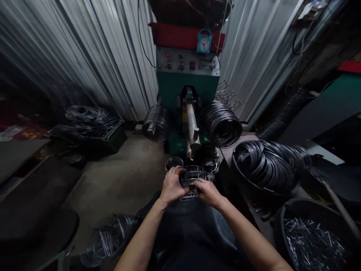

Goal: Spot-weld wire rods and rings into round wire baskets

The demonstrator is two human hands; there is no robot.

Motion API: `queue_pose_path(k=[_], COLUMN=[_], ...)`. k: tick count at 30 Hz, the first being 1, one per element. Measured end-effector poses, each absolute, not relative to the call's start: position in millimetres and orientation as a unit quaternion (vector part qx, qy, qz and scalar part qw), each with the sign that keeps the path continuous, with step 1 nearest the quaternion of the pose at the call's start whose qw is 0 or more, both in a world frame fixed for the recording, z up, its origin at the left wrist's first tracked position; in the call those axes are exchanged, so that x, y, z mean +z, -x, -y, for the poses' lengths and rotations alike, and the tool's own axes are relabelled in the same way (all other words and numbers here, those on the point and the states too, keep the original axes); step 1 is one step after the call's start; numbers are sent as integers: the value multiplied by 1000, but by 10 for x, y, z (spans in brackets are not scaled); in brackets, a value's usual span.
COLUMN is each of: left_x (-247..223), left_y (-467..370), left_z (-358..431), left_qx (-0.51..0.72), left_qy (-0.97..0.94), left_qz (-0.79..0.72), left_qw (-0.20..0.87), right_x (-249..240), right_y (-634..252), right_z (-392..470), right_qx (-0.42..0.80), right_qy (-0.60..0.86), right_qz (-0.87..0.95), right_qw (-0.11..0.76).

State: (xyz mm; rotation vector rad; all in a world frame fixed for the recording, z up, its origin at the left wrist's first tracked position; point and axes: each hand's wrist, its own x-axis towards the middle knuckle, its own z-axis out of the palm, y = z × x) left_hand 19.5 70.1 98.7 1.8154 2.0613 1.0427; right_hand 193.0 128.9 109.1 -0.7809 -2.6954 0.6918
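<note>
A round wire frame (194, 172), made of metal rings joined by short cross wires, is held low in front of the machine, over my lap. My left hand (172, 187) grips its left side, with thumb and fingers curled around the wires and orange bands on some fingers. On the right side, my right hand (208, 192) has its fingers bent inward onto the frame. The exact contact of the right fingertips is partly hidden. Just beyond the frame, the metal arm (192, 128) of a green machine (187, 79) points down toward it.
Wire rings hang in bundles left (157, 124) and right (221, 124) of the machine. Small round containers (174, 162) flank its tip. At right stand a tub of wire rings (265, 163) and a bucket of short wire pieces (313, 241). More coils (87, 116) lie left.
</note>
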Motion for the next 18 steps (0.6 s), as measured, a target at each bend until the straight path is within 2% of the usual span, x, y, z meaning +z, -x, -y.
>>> queue_pose_path(k=[8, 18], left_x=[1010, 1066], left_y=[-161, -77], left_z=[-823, -1043], left_qx=[346, 335], left_qy=[-623, -615], left_qz=[-691, -705], left_qw=[120, 115], right_x=[975, 1007], right_y=[-1898, -1777], right_z=[-1434, -1674], right_qx=[261, 240], right_qy=[258, 257], right_qz=[912, 916], right_qw=[181, 195])
